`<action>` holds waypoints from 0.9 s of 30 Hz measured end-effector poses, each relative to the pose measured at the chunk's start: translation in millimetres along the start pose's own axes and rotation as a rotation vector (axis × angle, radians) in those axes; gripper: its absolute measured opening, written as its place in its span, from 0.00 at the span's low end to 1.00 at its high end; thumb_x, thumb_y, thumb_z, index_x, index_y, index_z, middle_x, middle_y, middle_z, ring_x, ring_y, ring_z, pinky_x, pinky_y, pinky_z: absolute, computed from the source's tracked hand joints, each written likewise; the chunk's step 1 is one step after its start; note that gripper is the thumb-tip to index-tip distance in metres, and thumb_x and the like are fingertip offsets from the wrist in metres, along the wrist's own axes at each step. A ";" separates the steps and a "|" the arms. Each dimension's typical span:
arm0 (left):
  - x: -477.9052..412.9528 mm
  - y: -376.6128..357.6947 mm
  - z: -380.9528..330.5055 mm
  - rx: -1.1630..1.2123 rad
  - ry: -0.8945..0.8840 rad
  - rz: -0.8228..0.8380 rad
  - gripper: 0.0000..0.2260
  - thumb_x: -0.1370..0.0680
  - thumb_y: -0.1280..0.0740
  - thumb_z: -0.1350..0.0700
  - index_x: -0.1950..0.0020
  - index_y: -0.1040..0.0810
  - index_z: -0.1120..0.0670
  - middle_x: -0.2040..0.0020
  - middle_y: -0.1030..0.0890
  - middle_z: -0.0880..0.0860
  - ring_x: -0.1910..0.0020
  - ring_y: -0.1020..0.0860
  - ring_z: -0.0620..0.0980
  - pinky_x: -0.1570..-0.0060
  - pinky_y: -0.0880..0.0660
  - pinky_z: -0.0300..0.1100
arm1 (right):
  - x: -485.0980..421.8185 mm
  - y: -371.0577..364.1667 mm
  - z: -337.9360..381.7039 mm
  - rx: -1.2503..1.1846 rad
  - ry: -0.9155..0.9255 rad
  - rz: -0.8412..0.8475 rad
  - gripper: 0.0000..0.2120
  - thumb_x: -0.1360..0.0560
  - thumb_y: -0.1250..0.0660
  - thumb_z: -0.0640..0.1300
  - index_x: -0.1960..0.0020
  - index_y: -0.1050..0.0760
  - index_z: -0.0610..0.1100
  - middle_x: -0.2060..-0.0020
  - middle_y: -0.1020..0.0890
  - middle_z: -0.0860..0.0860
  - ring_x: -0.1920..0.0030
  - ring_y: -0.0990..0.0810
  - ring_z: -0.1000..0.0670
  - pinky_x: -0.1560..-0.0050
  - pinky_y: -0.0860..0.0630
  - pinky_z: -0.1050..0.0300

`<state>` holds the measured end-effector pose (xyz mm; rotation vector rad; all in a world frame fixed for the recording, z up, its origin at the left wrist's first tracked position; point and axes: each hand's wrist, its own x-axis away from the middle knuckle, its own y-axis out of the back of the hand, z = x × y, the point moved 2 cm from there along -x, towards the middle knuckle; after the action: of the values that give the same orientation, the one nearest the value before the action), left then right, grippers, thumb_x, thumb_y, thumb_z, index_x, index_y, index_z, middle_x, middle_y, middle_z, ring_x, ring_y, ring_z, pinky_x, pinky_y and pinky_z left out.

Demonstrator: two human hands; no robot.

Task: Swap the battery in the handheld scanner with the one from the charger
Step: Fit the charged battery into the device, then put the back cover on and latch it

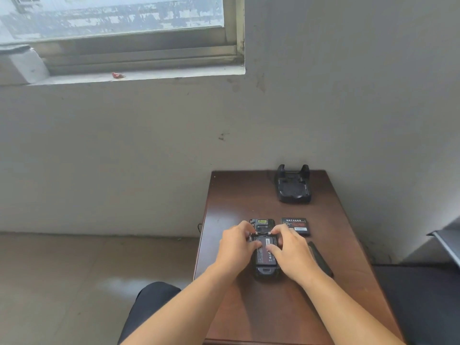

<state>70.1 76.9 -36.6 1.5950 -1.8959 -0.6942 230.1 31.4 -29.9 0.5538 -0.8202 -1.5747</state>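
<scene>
While both hands (263, 247) are pressing flat on the battery (265, 253) in the scanner (264, 249), uneven pressure risks seating it crooked.

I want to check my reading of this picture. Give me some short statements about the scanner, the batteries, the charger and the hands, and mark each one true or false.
1. Both hands rest on the scanner. True: the left hand and the right hand are on its back.
2. The charger holds the scanner. False: its cradle holds no scanner; the scanner lies nearer the person on the table.
3. A loose battery lies right of the scanner. True.
4. The scanner's back cover is on. False: a battery shows in the open back.
5. A dark flat piece lies right of the right hand. True.
</scene>
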 end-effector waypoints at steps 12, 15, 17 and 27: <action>-31.4 17.5 -6.0 -0.238 -0.285 0.076 0.15 0.24 0.29 0.54 0.39 0.25 0.52 0.48 0.15 0.53 0.49 0.18 0.58 0.48 0.25 0.48 | -37.8 23.0 -7.5 0.021 0.118 0.105 0.13 0.21 0.31 0.43 0.37 0.21 0.53 0.61 0.14 0.52 0.75 0.17 0.54 0.61 0.18 0.63; -41.2 24.3 -7.8 -0.265 -0.280 0.135 0.24 0.26 0.27 0.51 0.31 0.30 0.45 0.39 0.17 0.47 0.47 0.19 0.56 0.44 0.25 0.49 | -42.9 25.0 -6.7 0.000 0.131 0.127 0.13 0.21 0.30 0.43 0.37 0.21 0.51 0.62 0.14 0.50 0.74 0.16 0.53 0.66 0.20 0.64; -50.9 29.8 -12.8 -0.353 -0.296 0.195 0.25 0.26 0.26 0.49 0.30 0.28 0.45 0.39 0.17 0.46 0.44 0.20 0.54 0.43 0.26 0.46 | -46.2 27.5 -6.2 0.004 0.143 0.139 0.13 0.21 0.29 0.43 0.38 0.20 0.50 0.62 0.14 0.51 0.73 0.15 0.52 0.67 0.21 0.65; -81.2 41.4 -31.5 -0.517 -0.534 0.358 0.13 0.31 0.23 0.45 0.51 0.17 0.48 0.55 0.17 0.48 0.53 0.22 0.53 0.56 0.27 0.46 | -62.7 37.5 -3.5 0.208 0.354 0.145 0.10 0.21 0.28 0.47 0.41 0.17 0.46 0.60 0.15 0.53 0.68 0.15 0.56 0.63 0.18 0.63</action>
<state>74.4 162.5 7.5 0.7667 -2.0477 -1.4042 267.6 90.9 -9.7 0.8749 -0.7379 -1.2198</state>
